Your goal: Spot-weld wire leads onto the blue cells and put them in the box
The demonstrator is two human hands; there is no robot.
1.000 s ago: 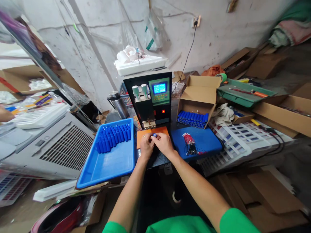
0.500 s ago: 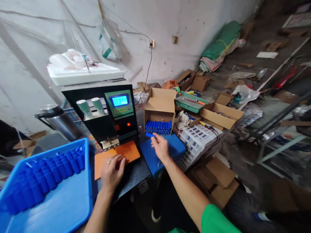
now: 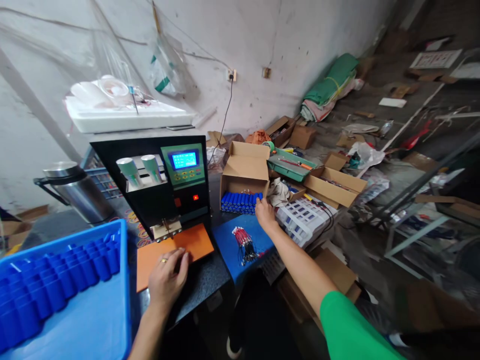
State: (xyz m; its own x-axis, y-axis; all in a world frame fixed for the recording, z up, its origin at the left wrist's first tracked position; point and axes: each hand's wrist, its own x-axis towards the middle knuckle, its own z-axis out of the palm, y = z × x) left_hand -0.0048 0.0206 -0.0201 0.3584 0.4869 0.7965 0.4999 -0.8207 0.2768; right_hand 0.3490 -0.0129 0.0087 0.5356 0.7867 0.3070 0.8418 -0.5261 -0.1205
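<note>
Right hand: Stretched out to the right end of the open cardboard box, fingertips at the blue cylinders; from my distant viewpoint I cannot tell whether they grip one.
Left hand: Part-open and relaxed, resting palm down on the orange board, fingers loosely bent, a gold-coloured ring on one.
Box: I see the blue cylinders stacked on their sides within it, the lid raised at the back.
Blue pad: Just in front of the box, bearing a bundle of red and black wires.
Black machine: Just behind the orange board, its blue screen and a red light glowing toward me.
Blue tray: At my far left, upright cylinders packed in rows inside.
Steel flask: Behind the tray, beside the machine.
</note>
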